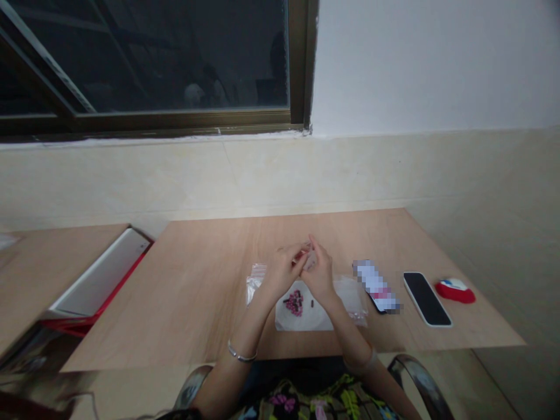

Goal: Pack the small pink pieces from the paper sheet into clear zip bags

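Your left hand [283,265] and right hand [320,273] meet just beyond the white sheet [322,321], fingers curled and tips drawn close around something pale and see-through [311,260]; you cannot tell from here which hand grips it, and that close pinch suggests it is small and needs both to steady it. The heap of pink and dark pieces [294,303] lies on the white sheet, with one dark piece [312,303] apart on its right, probably because a pale ground makes such tiny bits easy to see. Clear bags flank the white sheet, left [256,274] and right [349,291], likely within easy reach, while the lit phone [377,287] lies farther right on the counter [210,280], perhaps for glancing at
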### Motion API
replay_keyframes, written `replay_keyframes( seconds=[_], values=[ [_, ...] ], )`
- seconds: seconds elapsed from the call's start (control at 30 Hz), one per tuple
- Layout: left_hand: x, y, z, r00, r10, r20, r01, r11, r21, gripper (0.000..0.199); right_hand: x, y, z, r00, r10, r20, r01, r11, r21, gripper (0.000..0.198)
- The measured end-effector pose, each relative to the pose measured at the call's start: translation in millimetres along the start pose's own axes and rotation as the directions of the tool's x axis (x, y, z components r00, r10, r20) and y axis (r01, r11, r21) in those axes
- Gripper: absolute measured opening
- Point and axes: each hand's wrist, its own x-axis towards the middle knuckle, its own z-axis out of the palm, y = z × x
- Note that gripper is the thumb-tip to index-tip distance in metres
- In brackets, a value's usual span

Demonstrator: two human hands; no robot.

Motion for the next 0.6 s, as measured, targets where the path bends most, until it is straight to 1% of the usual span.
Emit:
replay_keyframes(
  seconds=[0.07,0.17,0.23,0.33,0.4,0.47,0.53,0.57,0.6],
  values=[
    [-0.7,1.0,0.6,1.000,-0.004,0.014,0.003,0.998,0.064,0.021,-0.3,0.5,0.5,1.000,0.013,-0.021,-0.013,1.000,-0.001,0.069],
    [-2.2,-0.2,1.6,1.000,-0.001,0.002,0.001,0.989,0.146,0.022,-0.9,1.1,-0.7,1.000,0.026,-0.015,-0.026,0.999,0.020,0.067],
    [-3.2,-1.0,2.1,1.000,0.011,-0.014,-0.008,0.987,0.160,0.022,-1.5,1.8,-1.3,0.999,0.033,-0.007,-0.033,0.999,0.034,0.066],
    [-4.7,0.3,1.8,0.998,0.046,-0.039,-0.041,0.991,0.131,0.021,-1.4,5.0,-2.5,0.998,0.056,0.001,-0.056,0.996,0.063,0.062],
    [-6.3,1.6,1.1,0.991,0.066,-0.120,-0.056,0.995,0.088,0.021,0.2,8.2,-4.9,0.996,0.086,-0.018,-0.084,0.993,0.079,0.059],
    [-9.1,-0.9,1.4,0.964,0.042,-0.262,-0.030,0.998,0.047,0.023,2.7,10.8,-8.9,0.988,0.124,-0.094,-0.119,0.991,0.063,0.057],
    [-14.2,-11.1,5.3,0.918,-0.048,-0.395,0.054,0.999,0.004,0.021,4.7,12.1,-13.4,0.975,0.151,-0.164,-0.144,0.988,0.054,0.059],
    [-18.0,-19.9,9.3,0.899,-0.107,-0.424,0.110,0.994,-0.018,0.019,5.2,12.3,-15.2,0.974,0.157,-0.161,-0.148,0.987,0.067,0.060],
    [-22.9,-31.0,14.8,0.889,-0.174,-0.423,0.175,0.984,-0.036,0.018,5.2,12.3,-16.6,0.979,0.157,-0.132,-0.146,0.985,0.089,0.060]
  ],
)
